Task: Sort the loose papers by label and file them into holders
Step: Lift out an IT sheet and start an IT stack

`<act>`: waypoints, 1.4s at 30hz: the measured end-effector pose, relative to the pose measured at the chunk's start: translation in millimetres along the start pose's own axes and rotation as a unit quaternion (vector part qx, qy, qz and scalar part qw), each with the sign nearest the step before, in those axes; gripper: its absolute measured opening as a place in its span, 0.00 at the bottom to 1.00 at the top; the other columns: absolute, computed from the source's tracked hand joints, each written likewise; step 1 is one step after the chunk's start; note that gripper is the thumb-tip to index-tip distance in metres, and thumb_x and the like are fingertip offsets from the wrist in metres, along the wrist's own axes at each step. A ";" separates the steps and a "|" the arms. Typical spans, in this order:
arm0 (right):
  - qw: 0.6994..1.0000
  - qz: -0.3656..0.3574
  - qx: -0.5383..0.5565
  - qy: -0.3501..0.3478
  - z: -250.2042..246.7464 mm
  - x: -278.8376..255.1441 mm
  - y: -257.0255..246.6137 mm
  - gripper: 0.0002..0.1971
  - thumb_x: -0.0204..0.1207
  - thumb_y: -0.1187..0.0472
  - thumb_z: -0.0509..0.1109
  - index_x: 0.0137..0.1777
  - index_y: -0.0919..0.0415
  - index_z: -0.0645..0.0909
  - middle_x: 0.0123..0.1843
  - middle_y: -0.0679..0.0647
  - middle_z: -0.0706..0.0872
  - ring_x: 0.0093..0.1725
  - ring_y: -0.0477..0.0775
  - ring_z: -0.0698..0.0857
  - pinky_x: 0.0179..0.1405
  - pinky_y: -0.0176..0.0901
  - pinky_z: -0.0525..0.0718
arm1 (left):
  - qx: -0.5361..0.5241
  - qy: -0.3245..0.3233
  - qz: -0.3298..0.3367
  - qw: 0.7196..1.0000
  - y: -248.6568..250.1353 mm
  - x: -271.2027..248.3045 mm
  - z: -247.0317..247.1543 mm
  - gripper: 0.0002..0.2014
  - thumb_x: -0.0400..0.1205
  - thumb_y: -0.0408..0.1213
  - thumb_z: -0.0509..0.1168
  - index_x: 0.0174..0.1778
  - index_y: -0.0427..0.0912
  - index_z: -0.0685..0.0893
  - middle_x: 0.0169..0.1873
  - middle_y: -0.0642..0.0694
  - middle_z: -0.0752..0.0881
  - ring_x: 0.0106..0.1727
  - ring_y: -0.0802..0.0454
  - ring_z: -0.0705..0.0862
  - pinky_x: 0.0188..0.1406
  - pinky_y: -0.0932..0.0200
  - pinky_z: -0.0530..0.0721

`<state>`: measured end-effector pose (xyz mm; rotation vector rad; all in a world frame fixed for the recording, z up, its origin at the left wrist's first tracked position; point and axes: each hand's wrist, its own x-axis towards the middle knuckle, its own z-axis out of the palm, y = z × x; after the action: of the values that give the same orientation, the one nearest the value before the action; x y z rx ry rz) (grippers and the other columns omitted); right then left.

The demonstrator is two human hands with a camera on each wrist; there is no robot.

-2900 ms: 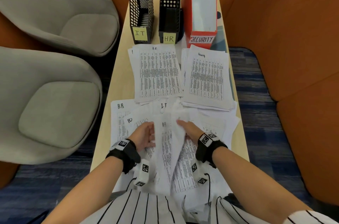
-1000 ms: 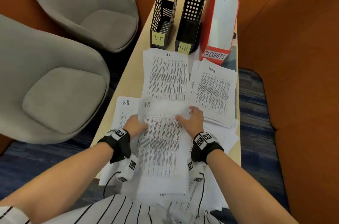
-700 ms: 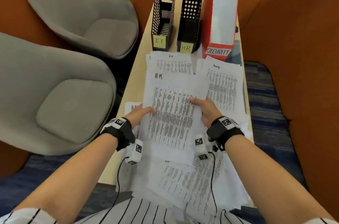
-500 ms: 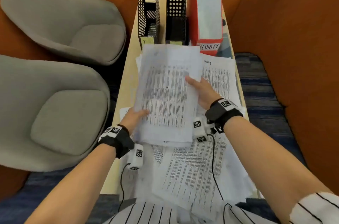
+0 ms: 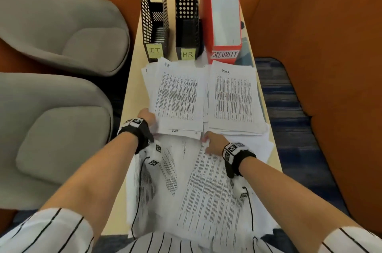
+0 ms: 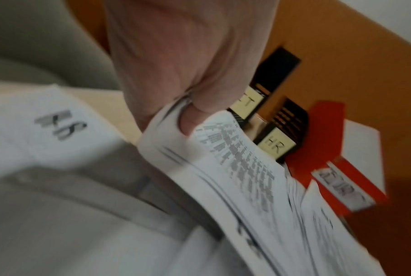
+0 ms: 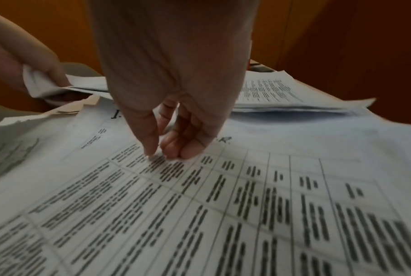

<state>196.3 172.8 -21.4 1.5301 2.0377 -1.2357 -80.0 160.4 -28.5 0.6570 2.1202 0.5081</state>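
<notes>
we take the hr pile (image 5: 178, 95) as our landmark: a stack of printed sheets lying on the narrow wooden table (image 5: 132, 95), its far edge just in front of the black hr holder (image 5: 187, 23). our left hand (image 5: 147, 117) sits at the pile's near left corner and grips it, thumb on top of the sheets and the other fingers hidden beneath; in the left wrist view that corner (image 6: 176, 134) is bent upward in the pinch. our right hand (image 5: 213, 144) is just nearer to us than the pile's near right corner, apart from it, fingers (image 7: 173, 147) curled downward with the tips touching a loose printed sheet (image 7: 223, 205) and holding nothing.

right of the pile, touching it edge to edge, lies the security pile (image 5: 233, 95), in front of the red security holder (image 5: 222, 14). left of the hr holder stands the black mesh it holder (image 5: 153, 14). nearer to us than the pile, the unsorted loose papers (image 5: 198, 190) spread in an overlapping heap to the table's near edge. left of the pile, off the table, stand two grey armchairs (image 5: 62, 31).
</notes>
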 end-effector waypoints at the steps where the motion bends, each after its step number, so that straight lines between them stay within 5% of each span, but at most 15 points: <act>1: 1.000 -0.004 -0.001 -0.001 4.5 -1.1 7.3 0.16 0.73 0.68 0.69 0.57 0.52 0.73 0.41 0.48 0.78 0.44 0.54 0.81 0.43 0.46 0.82 | 0.015 -0.003 -0.019 1.000 6.4 1.4 -0.7 0.22 0.86 0.32 0.57 0.75 0.26 0.67 0.73 0.31 0.73 0.73 0.36 0.73 0.72 0.51 0.70; 4: 0.999 -0.027 0.022 0.009 11.1 -5.3 18.0 0.16 0.74 0.67 0.69 0.60 0.55 0.74 0.40 0.47 0.78 0.43 0.54 0.81 0.47 0.47 0.82 | 0.126 -0.052 -0.006 0.991 15.7 -3.9 0.0 0.31 0.79 0.46 0.69 0.71 0.29 0.72 0.69 0.35 0.78 0.72 0.39 0.77 0.73 0.53 0.72; 6: 0.999 -0.035 0.037 0.010 12.6 -6.1 23.2 0.15 0.75 0.66 0.69 0.60 0.57 0.75 0.38 0.45 0.75 0.42 0.54 0.78 0.47 0.45 0.79 | 0.101 0.009 -0.039 0.994 12.1 5.9 13.9 0.29 0.78 0.44 0.69 0.71 0.31 0.72 0.68 0.35 0.78 0.69 0.37 0.78 0.70 0.48 0.76; 8: 0.998 -0.034 0.051 0.011 14.7 -6.8 26.4 0.13 0.75 0.65 0.69 0.57 0.54 0.74 0.36 0.47 0.75 0.41 0.54 0.78 0.47 0.47 0.80 | 0.115 0.062 -0.069 0.989 12.2 12.0 24.0 0.34 0.79 0.41 0.66 0.78 0.34 0.61 0.76 0.34 0.67 0.76 0.35 0.69 0.74 0.45 0.70; 10: 0.998 -0.032 0.059 0.011 17.4 -6.7 29.4 0.14 0.74 0.65 0.70 0.57 0.54 0.73 0.37 0.49 0.76 0.41 0.55 0.79 0.46 0.48 0.81 | 0.109 0.043 -0.082 0.990 17.6 14.1 32.5 0.42 0.81 0.39 0.64 0.83 0.40 0.43 0.82 0.35 0.49 0.82 0.35 0.57 0.79 0.44 0.60; 12: 0.997 -0.032 0.075 0.000 18.5 -7.2 30.3 0.18 0.73 0.65 0.71 0.62 0.57 0.73 0.39 0.54 0.77 0.41 0.55 0.79 0.42 0.47 0.79 | 0.095 0.031 -0.049 0.994 21.3 15.9 37.8 0.48 0.79 0.32 0.69 0.83 0.45 0.39 0.82 0.36 0.45 0.81 0.34 0.58 0.79 0.43 0.63; 18: 0.997 -0.042 0.058 -0.030 22.3 -10.6 39.8 0.22 0.73 0.68 0.70 0.64 0.53 0.69 0.36 0.55 0.77 0.36 0.55 0.79 0.38 0.47 0.78 | 0.236 0.015 0.117 0.965 3.7 13.5 53.5 0.33 0.71 0.21 0.65 0.73 0.40 0.66 0.71 0.36 0.64 0.62 0.31 0.78 0.66 0.44 0.79; 22: 0.996 -0.072 0.045 -0.021 30.4 -16.1 44.3 0.23 0.71 0.71 0.70 0.64 0.56 0.70 0.33 0.53 0.74 0.35 0.55 0.77 0.34 0.48 0.76 | 0.208 0.028 0.113 0.971 12.8 -6.3 61.7 0.35 0.72 0.24 0.67 0.76 0.36 0.63 0.72 0.35 0.64 0.67 0.35 0.74 0.70 0.49 0.75; 24: 0.994 -0.103 0.009 -0.027 31.7 -20.1 47.1 0.26 0.70 0.70 0.72 0.67 0.54 0.70 0.39 0.51 0.75 0.40 0.54 0.77 0.37 0.45 0.77 | 0.159 0.089 0.078 0.980 15.4 -20.5 64.6 0.28 0.76 0.29 0.65 0.73 0.34 0.67 0.72 0.35 0.66 0.68 0.36 0.72 0.69 0.48 0.74; 27: 0.991 -0.102 -0.079 0.021 38.6 -28.5 54.1 0.37 0.68 0.56 0.79 0.75 0.47 0.65 0.62 0.54 0.72 0.62 0.56 0.74 0.58 0.48 0.79 | 0.103 0.164 0.225 0.955 7.4 -59.1 76.7 0.17 0.78 0.27 0.62 0.64 0.36 0.78 0.66 0.37 0.72 0.68 0.39 0.69 0.69 0.50 0.70; 30: 0.981 0.044 -0.131 0.135 31.9 -32.6 67.6 0.54 0.61 0.34 0.78 0.82 0.46 0.52 0.82 0.57 0.56 0.80 0.64 0.59 0.71 0.65 0.71 | 0.119 0.094 0.327 0.933 -18.4 -97.1 95.9 0.11 0.77 0.26 0.62 0.54 0.37 0.83 0.57 0.39 0.78 0.62 0.41 0.73 0.64 0.56 0.70; 33: 0.977 0.134 -0.107 0.125 12.5 -29.9 82.9 0.60 0.58 0.29 0.76 0.84 0.49 0.46 0.86 0.55 0.44 0.85 0.64 0.48 0.76 0.70 0.64 | 0.133 -0.048 0.232 0.962 -43.3 -116.5 111.6 0.14 0.76 0.33 0.68 0.57 0.37 0.78 0.54 0.38 0.79 0.57 0.38 0.79 0.58 0.51 0.77; 36: 0.980 0.084 -0.149 0.105 4.9 -31.3 84.2 0.56 0.59 0.33 0.79 0.83 0.44 0.51 0.83 0.54 0.54 0.80 0.65 0.59 0.68 0.68 0.75 | 0.107 -0.101 0.168 0.975 -57.4 -128.9 123.0 0.27 0.76 0.36 0.72 0.68 0.38 0.70 0.57 0.44 0.78 0.58 0.46 0.80 0.59 0.52 0.78; 40: 0.981 0.050 -0.160 0.099 16.6 -41.7 84.8 0.52 0.58 0.36 0.81 0.79 0.43 0.56 0.74 0.55 0.63 0.70 0.64 0.68 0.58 0.63 0.81 | 0.071 -0.105 0.158 0.979 -78.8 -144.2 130.6 0.12 0.80 0.33 0.65 0.60 0.39 0.76 0.50 0.42 0.85 0.51 0.43 0.83 0.48 0.56 0.77; 42: 0.981 0.017 -0.155 0.116 27.7 -47.7 88.2 0.53 0.59 0.37 0.81 0.79 0.44 0.55 0.72 0.57 0.64 0.66 0.64 0.70 0.61 0.59 0.79 | 0.044 -0.104 0.142 0.983 -92.5 -149.6 127.7 0.04 0.82 0.33 0.62 0.51 0.38 0.76 0.43 0.44 0.81 0.45 0.47 0.79 0.45 0.57 0.72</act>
<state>286.6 126.5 -44.6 1.6063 2.2096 -0.7110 75.3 12.3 -62.8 1.0259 1.8700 0.4791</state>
